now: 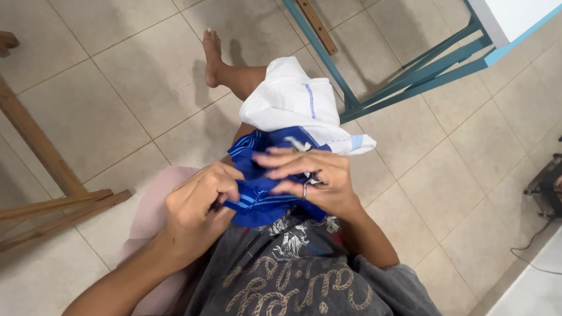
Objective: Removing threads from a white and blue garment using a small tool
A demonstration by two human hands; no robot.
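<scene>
Blue cloth (257, 202) on the lap is pinched closed by the left hand (196, 205) and held under right hand (316, 181) fingers; white cloth (290, 102) could slide floorward if tugged.

Beige tiled floor (117, 76) carries a bare foot (212, 55), teal metal frame legs (404, 76), wooden stand legs (47, 175).
</scene>
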